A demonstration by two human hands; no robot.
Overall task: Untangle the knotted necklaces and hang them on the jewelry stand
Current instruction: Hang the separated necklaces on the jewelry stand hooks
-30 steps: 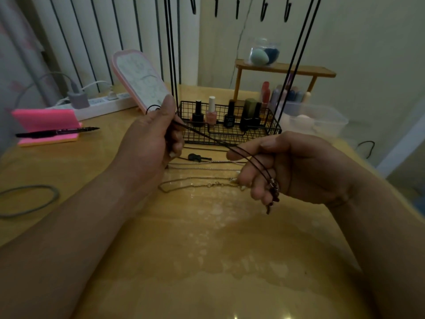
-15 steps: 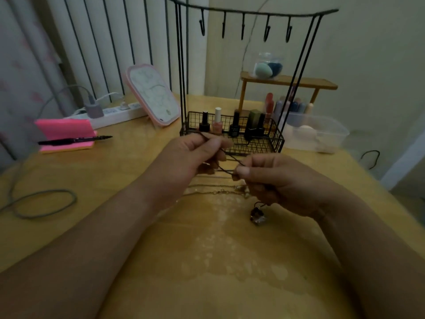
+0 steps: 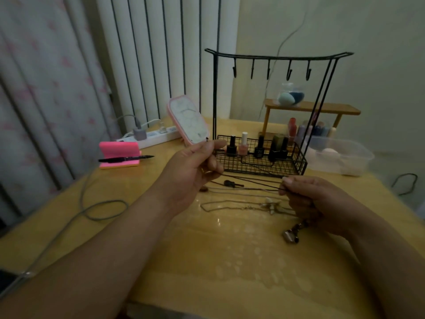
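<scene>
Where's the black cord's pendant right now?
Head view, right of centre: the pendant is just below the right hand, in front of the chain lying on the table.

One jewelry stand (image 3: 276, 57) has five hooks (image 3: 234, 70). There is one black cord necklace (image 3: 253, 176), one pen (image 3: 125, 159) and two sponges (image 3: 290, 98).

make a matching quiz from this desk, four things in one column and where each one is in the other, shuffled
Things
1. black cord
2. pen
3. nail polish
4. jar

Places
a. on the wooden shelf
b. pinched between left hand and right hand
c. in the stand's basket
d. on the pink pad

Pairs: 1-b, 2-d, 3-c, 4-a
</scene>
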